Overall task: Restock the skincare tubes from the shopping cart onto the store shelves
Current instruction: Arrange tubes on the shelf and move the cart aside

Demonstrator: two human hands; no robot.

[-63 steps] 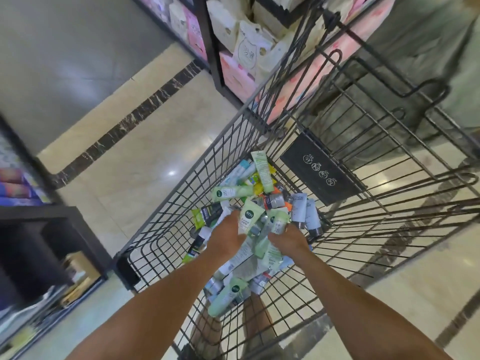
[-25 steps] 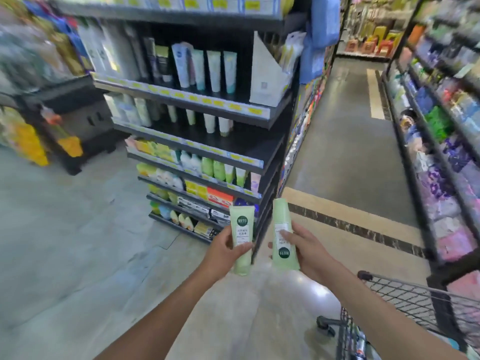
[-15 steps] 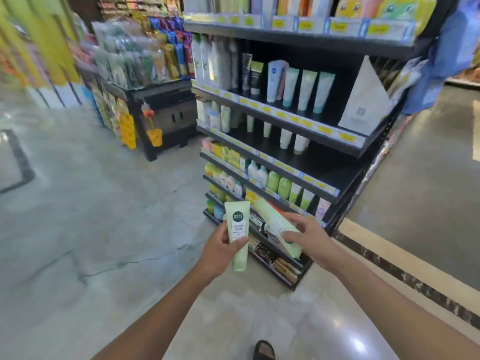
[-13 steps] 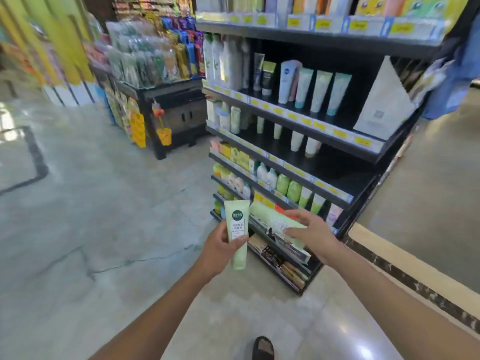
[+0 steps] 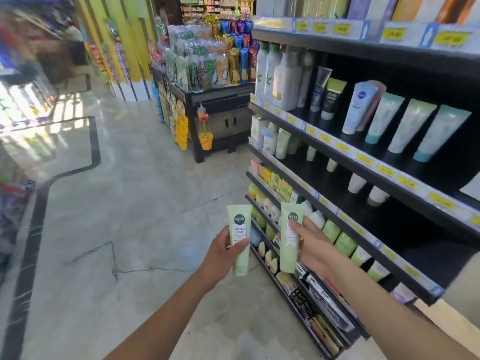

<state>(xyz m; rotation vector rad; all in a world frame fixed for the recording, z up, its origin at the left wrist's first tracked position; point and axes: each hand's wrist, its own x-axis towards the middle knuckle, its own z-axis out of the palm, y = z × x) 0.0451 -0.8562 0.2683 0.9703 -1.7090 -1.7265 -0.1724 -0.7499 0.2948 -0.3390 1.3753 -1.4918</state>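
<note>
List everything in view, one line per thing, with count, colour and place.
left-hand tube: one, pale green, in front of the shelves.
right-hand tube: one, pale green, beside the first.
shelf unit: one, black, right side, yellow price tags on its edges.
teal tubes: three, pale teal, upper shelf, right part.
white bottles: several, white, left end of that shelf.
shelved green tubes: several, green, lower shelf.
yellow boxes: several, yellow, lower shelf, left end.
snack stand: one, black, multicoloured packets on top, beyond the shelves.
small bucket: one, yellow, hanging on the stand.
floor: grey, cracked.
left hand: grips the left-hand tube.
right hand: grips the right-hand tube.
</note>
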